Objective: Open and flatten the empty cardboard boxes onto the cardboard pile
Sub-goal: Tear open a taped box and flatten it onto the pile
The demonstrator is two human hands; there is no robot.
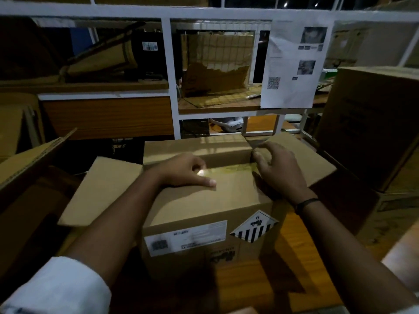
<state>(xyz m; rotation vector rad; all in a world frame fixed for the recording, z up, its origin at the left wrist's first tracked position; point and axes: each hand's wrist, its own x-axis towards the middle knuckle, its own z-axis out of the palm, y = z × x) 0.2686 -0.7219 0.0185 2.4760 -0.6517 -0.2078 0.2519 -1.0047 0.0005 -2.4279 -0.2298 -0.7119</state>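
Note:
A brown cardboard box (204, 207) stands on a wooden surface right in front of me, with a white shipping label and a striped hazard diamond on its near side. Its left flap (99, 191) and right flap hang outward. The far flap stands up, and the near flap lies folded inward with glossy tape along its edge. My left hand (183, 171) rests on that near flap, thumb stretched flat, fingers curled over its taped edge. My right hand (278, 168) is at the box's right inner corner, its fingers bent round the edge of the cardboard there.
A tall closed carton (371, 123) stands at the right. Loose cardboard sheets (29, 159) lean at the left. Behind the box a white-framed shelf (167, 64) holds torn cardboard, and a printed paper sheet (294, 66) hangs from it. Bare wooden surface (292, 264) shows near right.

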